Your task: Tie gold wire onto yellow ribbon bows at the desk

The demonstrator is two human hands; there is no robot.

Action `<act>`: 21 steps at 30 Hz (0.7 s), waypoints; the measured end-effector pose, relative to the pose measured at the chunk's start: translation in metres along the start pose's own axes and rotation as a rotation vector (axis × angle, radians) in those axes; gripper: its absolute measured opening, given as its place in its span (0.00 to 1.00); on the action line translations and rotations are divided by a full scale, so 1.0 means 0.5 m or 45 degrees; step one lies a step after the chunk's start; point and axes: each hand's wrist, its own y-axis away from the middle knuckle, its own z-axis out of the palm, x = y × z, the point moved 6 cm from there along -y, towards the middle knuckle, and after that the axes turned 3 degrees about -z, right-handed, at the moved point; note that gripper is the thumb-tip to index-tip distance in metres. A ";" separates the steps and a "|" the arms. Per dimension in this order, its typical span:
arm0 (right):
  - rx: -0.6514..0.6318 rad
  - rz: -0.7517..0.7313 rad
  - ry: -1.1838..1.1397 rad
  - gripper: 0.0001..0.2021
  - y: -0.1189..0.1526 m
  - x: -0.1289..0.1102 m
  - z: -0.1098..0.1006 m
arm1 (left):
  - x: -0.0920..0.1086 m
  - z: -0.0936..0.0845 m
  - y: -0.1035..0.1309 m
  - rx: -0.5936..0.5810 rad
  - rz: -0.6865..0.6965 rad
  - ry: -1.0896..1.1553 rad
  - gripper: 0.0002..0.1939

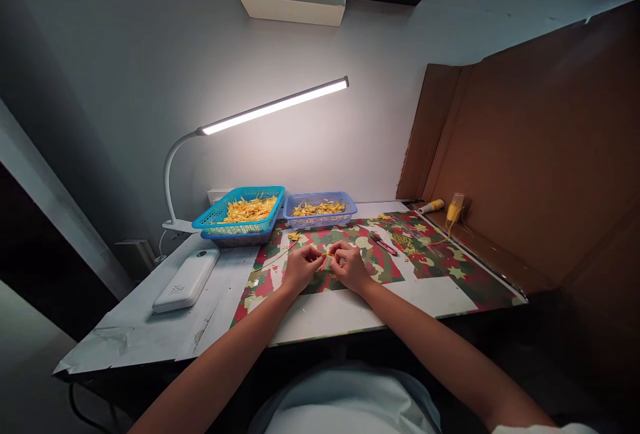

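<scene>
yellow bit (327, 254), small and thin, sits right between the fingertips of both hands. it is too small to tell just what it is. the left hand (302, 267) pinches it from one side and the right hand (351, 267) pinches it from the other. both hands have their backs up and their fingers curled in, and the two arms reach forward to meet over the camouflage mat (455, 264). just past the left fingers lies a yellow flower (294, 237) with a long thin stem. to the right of the right fingers is a pink tool (385, 245), and beside it are some yellow threads (407, 242). farther past the fingers stand a blue basket (233, 227) and a purple basket (320, 222), both with yellow pieces inside. well to the left of the left fingers lies a white power bank (186, 281), with writing that reads "35w". high above the fingers, a lamp (275, 109) shines.
</scene>
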 end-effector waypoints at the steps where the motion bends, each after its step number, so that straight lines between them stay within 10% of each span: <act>1: -0.003 -0.018 0.022 0.11 0.000 -0.001 0.003 | 0.003 0.002 0.001 -0.012 0.012 -0.007 0.08; 21: 0.051 -0.007 -0.016 0.10 0.001 -0.007 -0.002 | 0.026 -0.010 0.009 0.127 0.129 -0.142 0.08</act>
